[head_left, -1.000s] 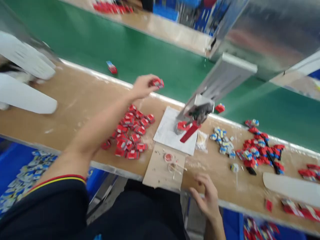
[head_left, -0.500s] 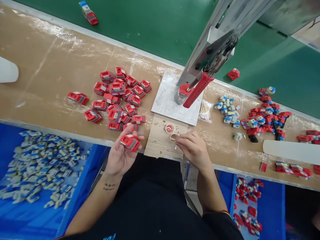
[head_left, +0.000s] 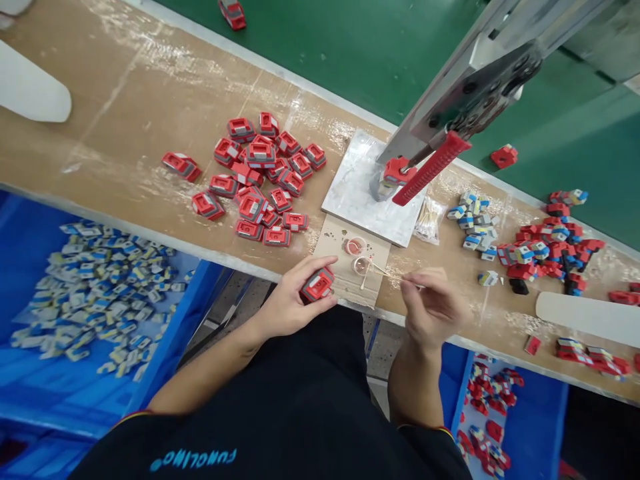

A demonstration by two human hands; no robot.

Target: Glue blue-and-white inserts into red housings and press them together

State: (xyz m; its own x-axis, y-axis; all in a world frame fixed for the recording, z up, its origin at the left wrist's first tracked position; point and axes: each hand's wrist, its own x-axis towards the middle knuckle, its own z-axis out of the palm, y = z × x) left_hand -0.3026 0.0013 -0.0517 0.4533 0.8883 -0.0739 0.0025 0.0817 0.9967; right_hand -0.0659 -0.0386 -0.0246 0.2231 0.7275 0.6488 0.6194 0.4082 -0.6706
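Note:
My left hand (head_left: 295, 300) is closed round a red and grey toy car part (head_left: 318, 285), its recessed red face turned up. In my right hand (head_left: 433, 310), blurred by motion, the fingertips meet the end of a thin cotton swab (head_left: 387, 272). The swab slants from the rim of a small clear cup (head_left: 362, 266). Just behind stands a second small cup (head_left: 355, 247) with a reddish content. Both cups are on a piece of cardboard (head_left: 345, 283), where another cotton swab (head_left: 363, 281) points down beside the nearer cup.
Many red car parts (head_left: 263, 155) are heaped at left. Behind the cups, a red-handled lever press (head_left: 435, 167) stands on a white plate (head_left: 350, 190). A bag of swabs (head_left: 429, 220) and piles of blue-white (head_left: 475, 223) and red pieces (head_left: 545, 247) lie right. Blue bins (head_left: 175, 333) flank me.
My left hand has turned over and moved right with the car part, near the cardboard. My right hand has drawn back to the right from the cups. The whole view has shifted.

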